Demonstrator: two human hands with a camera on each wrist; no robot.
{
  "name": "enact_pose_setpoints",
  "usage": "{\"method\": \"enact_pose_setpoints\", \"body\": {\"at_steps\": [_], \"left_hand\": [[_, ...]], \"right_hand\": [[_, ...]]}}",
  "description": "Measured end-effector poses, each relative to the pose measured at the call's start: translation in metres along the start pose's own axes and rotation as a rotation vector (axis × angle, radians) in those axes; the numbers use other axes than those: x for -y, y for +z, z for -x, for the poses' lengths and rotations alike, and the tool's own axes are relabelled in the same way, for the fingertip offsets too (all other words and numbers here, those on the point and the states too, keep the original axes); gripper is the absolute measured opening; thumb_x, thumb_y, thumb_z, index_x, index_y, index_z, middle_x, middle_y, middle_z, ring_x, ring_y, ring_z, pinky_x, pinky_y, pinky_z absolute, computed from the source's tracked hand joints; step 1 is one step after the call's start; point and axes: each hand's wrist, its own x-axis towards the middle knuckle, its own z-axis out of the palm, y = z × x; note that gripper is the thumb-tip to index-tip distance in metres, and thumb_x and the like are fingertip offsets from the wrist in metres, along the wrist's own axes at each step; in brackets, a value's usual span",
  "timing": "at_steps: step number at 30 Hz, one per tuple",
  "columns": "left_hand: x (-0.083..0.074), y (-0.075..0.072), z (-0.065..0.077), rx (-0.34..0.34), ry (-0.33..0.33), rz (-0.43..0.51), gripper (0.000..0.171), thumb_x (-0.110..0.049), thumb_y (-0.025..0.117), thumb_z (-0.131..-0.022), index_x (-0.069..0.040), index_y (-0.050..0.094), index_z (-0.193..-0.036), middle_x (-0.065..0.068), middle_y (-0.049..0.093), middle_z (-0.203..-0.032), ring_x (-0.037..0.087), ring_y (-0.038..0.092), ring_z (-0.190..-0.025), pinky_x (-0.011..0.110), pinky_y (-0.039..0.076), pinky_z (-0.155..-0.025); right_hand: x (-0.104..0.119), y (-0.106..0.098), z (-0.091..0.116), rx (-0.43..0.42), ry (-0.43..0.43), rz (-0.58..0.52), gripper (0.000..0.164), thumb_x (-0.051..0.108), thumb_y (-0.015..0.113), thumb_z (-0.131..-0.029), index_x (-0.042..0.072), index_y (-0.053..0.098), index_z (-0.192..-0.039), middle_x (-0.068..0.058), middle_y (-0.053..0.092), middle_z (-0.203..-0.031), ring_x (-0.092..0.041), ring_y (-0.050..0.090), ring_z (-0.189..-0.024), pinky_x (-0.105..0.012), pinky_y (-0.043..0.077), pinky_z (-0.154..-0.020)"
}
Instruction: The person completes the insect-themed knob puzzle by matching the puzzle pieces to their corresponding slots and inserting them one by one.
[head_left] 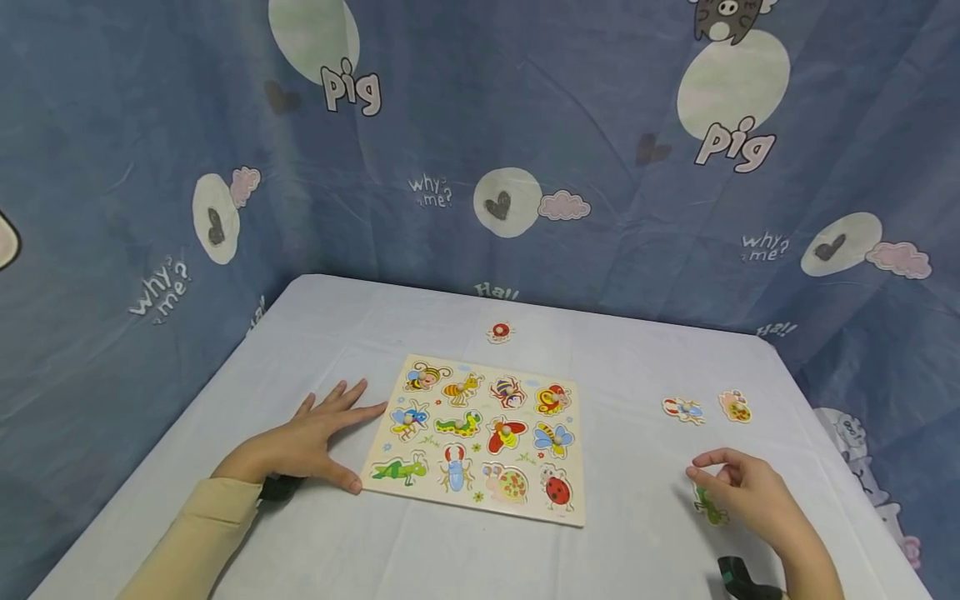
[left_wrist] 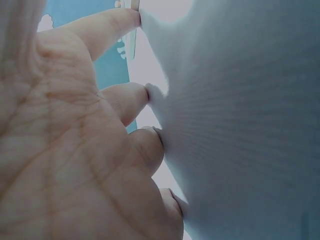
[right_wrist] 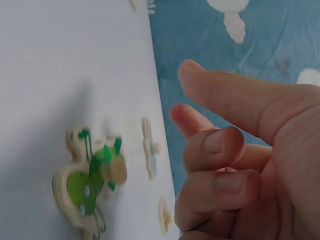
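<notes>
My left hand [head_left: 318, 433] rests with spread fingers on the white table, thumb and index finger against the left edge of a wooden insect puzzle board [head_left: 480, 440]. Its fingertips touch the cloth in the left wrist view. My right hand [head_left: 757, 496] hovers above a green grasshopper puzzle piece [head_left: 708, 507] with a round wooden knob [right_wrist: 118, 169]. Thumb and index finger stand apart, the other fingers loosely curled, and nothing is between them. The grasshopper piece [right_wrist: 82, 190] lies apart from the hand in the right wrist view.
Beyond the right hand lie a red-and-blue beetle piece [head_left: 682, 409] and a snail piece [head_left: 736, 407]. A small red piece [head_left: 501, 332] is behind the board. Blue printed curtain [head_left: 615, 275] surrounds the table's far and side edges.
</notes>
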Motion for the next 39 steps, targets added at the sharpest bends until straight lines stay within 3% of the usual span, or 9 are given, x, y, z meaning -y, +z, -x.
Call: {"method": "enact_pose_setpoints", "body": {"at_steps": [10, 24, 39], "left_hand": [[-0.001, -0.001, 0.000, -0.001, 0.000, 0.000, 0.121, -0.059, 0.099, -0.060, -0.026, 0.047, -0.164, 0.025, 0.012, -0.180, 0.058, 0.000, -0.164, 0.086, -0.005, -0.121], [0.001, -0.001, 0.000, -0.001, 0.013, 0.015, 0.120, -0.059, 0.099, -0.061, -0.026, 0.047, -0.164, 0.026, 0.011, -0.180, 0.058, -0.001, -0.164, 0.086, -0.006, -0.120], [0.001, 0.000, -0.001, 0.004, 0.005, 0.001, 0.120, -0.059, 0.100, -0.061, -0.026, 0.047, -0.164, 0.025, 0.012, -0.180, 0.058, 0.000, -0.164, 0.086, -0.005, -0.121]], "right_hand": [[-0.015, -0.004, -0.003, 0.059, 0.083, -0.020, 0.047, 0.039, 0.075, -0.100, -0.001, 0.072, -0.126, 0.002, 0.055, -0.071, -0.010, 0.047, -0.061, -0.026, 0.040, -0.056], [-0.023, 0.000, -0.001, 0.081, 0.021, -0.025, 0.033, 0.029, 0.076, -0.100, -0.001, 0.075, -0.112, 0.005, 0.050, -0.069, -0.006, 0.043, -0.060, -0.024, 0.039, -0.056], [-0.030, -0.005, -0.001, 0.059, 0.057, 0.034, 0.029, 0.032, 0.079, -0.097, 0.003, 0.077, -0.098, 0.007, 0.049, -0.065, -0.006, 0.042, -0.060, -0.024, 0.035, -0.056]]}}
